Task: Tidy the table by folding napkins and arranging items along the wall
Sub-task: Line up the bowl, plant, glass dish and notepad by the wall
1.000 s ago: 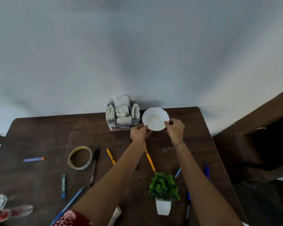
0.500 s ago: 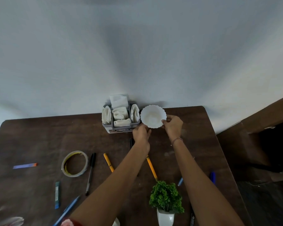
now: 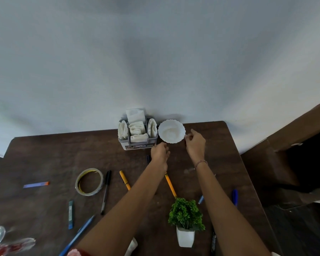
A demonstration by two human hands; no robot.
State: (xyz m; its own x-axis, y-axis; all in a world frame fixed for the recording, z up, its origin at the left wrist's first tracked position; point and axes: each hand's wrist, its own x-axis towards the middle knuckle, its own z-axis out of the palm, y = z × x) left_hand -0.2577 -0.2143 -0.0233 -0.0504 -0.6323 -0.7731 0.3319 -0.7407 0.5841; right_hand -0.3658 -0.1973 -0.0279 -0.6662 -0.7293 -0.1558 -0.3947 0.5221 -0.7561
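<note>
A white scalloped bowl (image 3: 171,131) stands on the dark wooden table (image 3: 44,156) at the wall, right beside a grey holder (image 3: 138,145) filled with folded white napkins (image 3: 137,127). My left hand (image 3: 160,154) hovers just in front of the bowl with loosely curled fingers, apart from it. My right hand (image 3: 195,143) is at the bowl's right rim, fingertips close to it; contact is unclear. Neither hand holds anything.
Loose on the table: a tape roll (image 3: 89,181), a black pen (image 3: 106,191), yellow pens (image 3: 125,180) (image 3: 170,185), blue pens (image 3: 234,197) (image 3: 78,235), small blue sticks (image 3: 36,184) (image 3: 70,214), and a potted green plant (image 3: 186,220) near the front. A dark cabinet (image 3: 294,145) stands to the right.
Both hands carried the bowl back to the wall beside the napkin holder, set it down and let go; the left hand has drawn back a little.
</note>
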